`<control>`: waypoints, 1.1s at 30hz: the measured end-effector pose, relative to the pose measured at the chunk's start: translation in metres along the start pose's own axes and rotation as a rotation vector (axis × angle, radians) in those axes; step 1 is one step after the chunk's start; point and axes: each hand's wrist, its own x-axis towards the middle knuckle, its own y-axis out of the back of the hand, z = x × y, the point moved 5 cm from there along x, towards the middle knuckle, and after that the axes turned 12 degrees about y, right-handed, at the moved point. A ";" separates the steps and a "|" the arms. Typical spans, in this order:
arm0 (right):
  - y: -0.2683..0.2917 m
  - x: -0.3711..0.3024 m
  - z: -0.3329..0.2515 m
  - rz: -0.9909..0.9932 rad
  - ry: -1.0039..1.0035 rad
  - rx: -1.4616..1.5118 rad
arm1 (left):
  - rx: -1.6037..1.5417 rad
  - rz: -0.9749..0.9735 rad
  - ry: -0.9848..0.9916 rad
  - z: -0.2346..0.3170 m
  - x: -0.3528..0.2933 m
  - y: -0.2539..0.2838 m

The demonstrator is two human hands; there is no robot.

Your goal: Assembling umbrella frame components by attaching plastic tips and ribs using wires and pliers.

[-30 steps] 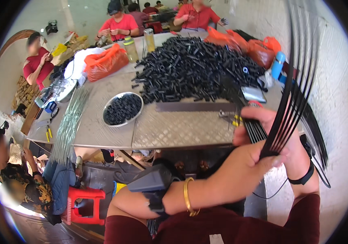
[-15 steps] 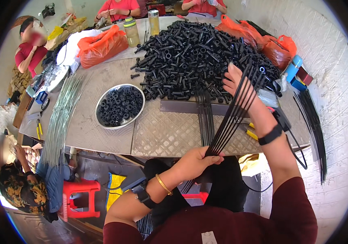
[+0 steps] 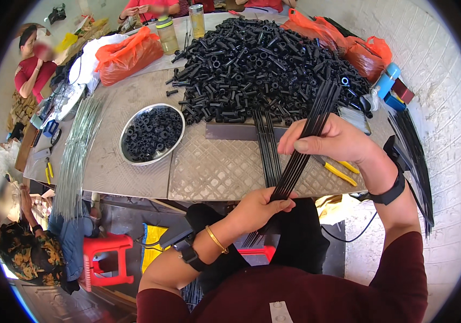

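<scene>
A bundle of thin black rods [image 3: 293,172] slants up over the table's near edge, its rods lying close together. My left hand [image 3: 260,212] is closed round its lower part, with the rod ends sticking out below the fist. Higher up, my right hand [image 3: 335,139] grips the same bundle, thumb across the front and fingers behind. More black rods [image 3: 266,142] lie on the table just left of my right hand, against a grey bar [image 3: 230,131]. Behind them rises a large heap of small black tubular parts [image 3: 257,70].
A metal bowl [image 3: 123,141] of black rings stands left of centre, with silvery wires [image 3: 77,156] farther left. Yellow-handled pliers [image 3: 340,174] lie beneath my right wrist. Orange bags [image 3: 129,56], jars [image 3: 167,36] and a blue bottle [image 3: 387,79] edge the heap. Other people sit around.
My right hand has come down from beside the upper rods and closed round them. The rods, fanned apart before, are now gathered together. My left hand keeps its hold.
</scene>
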 end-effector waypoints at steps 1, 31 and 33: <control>-0.004 -0.001 -0.005 -0.073 0.094 -0.051 | 0.004 0.002 0.002 0.000 -0.002 -0.001; -0.085 -0.027 -0.018 -0.212 0.554 -0.645 | 1.559 0.515 -0.473 0.021 -0.009 0.022; -0.085 -0.028 -0.018 -0.185 0.525 -0.698 | 1.571 0.527 -0.495 0.021 -0.008 0.023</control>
